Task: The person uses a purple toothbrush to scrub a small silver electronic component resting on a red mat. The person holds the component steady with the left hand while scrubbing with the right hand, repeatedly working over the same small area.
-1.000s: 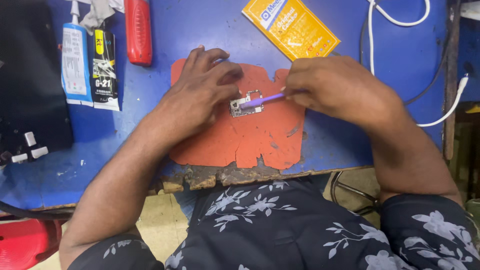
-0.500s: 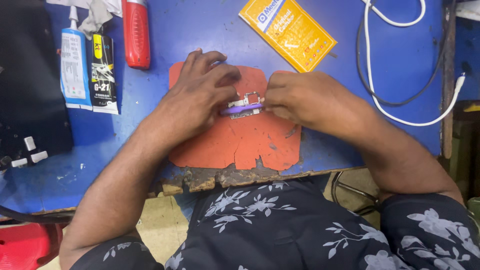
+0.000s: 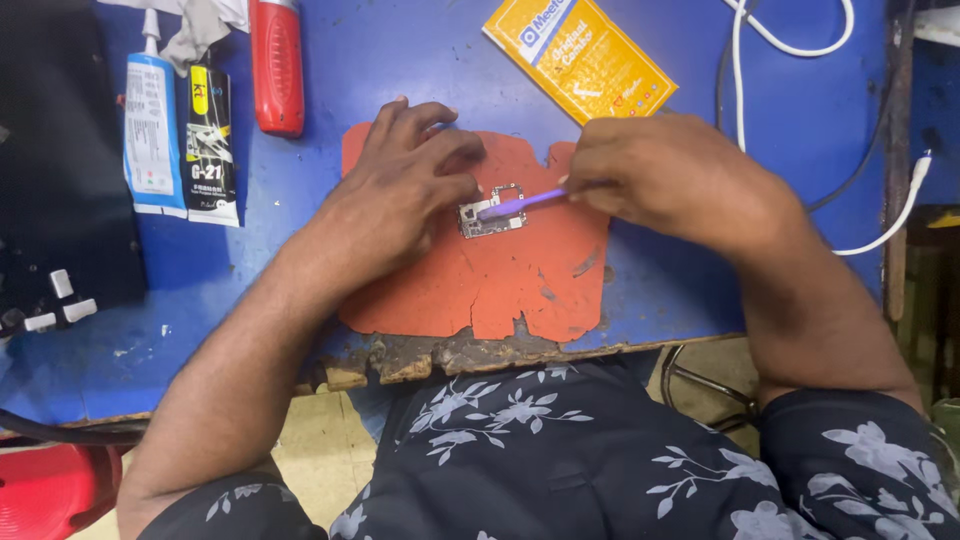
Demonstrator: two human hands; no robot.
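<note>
Tubes of adhesive lie at the upper left of the frame: a white-and-blue glue tube (image 3: pixel 151 125) with a thin nozzle, a black-and-yellow tube (image 3: pixel 211 140) just beside it, and right of those a red cylindrical tool (image 3: pixel 277 65). What the tubes hold inside cannot be seen; both look capped. Further left, a black device (image 3: pixel 55 160) rests at the frame's edge.

Moving toward the middle, the left hand (image 3: pixel 400 195) lies flat on an orange work mat (image 3: pixel 500 285), its fingers spread, with the thumb and forefinger tips pressed against the left edge of a small circuit board (image 3: pixel 492 211) to keep it from sliding. That board sits at the centre of the mat, slightly above the middle of the frame. It looks light, thin and stiff, with tiny exposed parts on top, so it is probably fragile and best steadied by its bare edges, not its face.

Right of the board, the right hand (image 3: pixel 670 180) pinches a slim purple tool (image 3: pixel 522 205) between closed fingers, its tip touching the board's top surface. Above, at upper centre-right, a yellow packet (image 3: pixel 580 58) lies flat on the blue table (image 3: pixel 780 110); its contents are hidden. A white cable (image 3: pixel 740 60) loops along the upper right.
</note>
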